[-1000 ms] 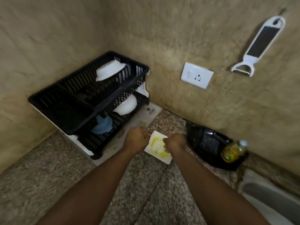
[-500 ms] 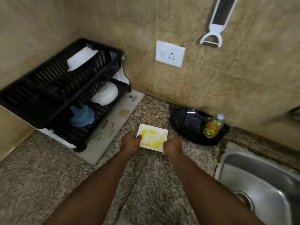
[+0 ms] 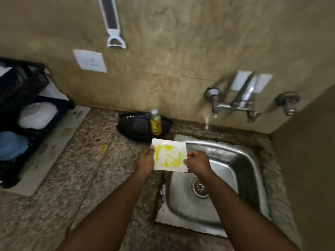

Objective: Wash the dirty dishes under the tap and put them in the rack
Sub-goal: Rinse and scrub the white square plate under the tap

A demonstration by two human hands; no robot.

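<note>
A small square white plate (image 3: 169, 154) smeared with yellow sauce is held level in both hands. My left hand (image 3: 146, 160) grips its left edge and my right hand (image 3: 196, 163) grips its right edge. The plate hovers over the left rim of the steel sink (image 3: 241, 160). The wall tap (image 3: 235, 104) sticks out above the sink's back edge, and no water runs from it. The black two-tier dish rack (image 3: 25, 87) stands at the far left, holding a white bowl (image 3: 37, 115) and a blue bowl (image 3: 11, 144) on its lower tier.
A yellow dish-soap bottle (image 3: 156, 123) stands in a black tray (image 3: 136, 126) against the wall behind the plate. A white drip mat (image 3: 54, 147) lies under the rack. A socket (image 3: 90, 61) and a white peeler (image 3: 112, 24) are on the wall. Speckled granite counter (image 3: 81, 178) spreads left of the sink.
Both hands have lifted the plate off the counter and carried it right, from near the rack to the sink's left rim. The view has swung right, bringing the sink and tap into sight.
</note>
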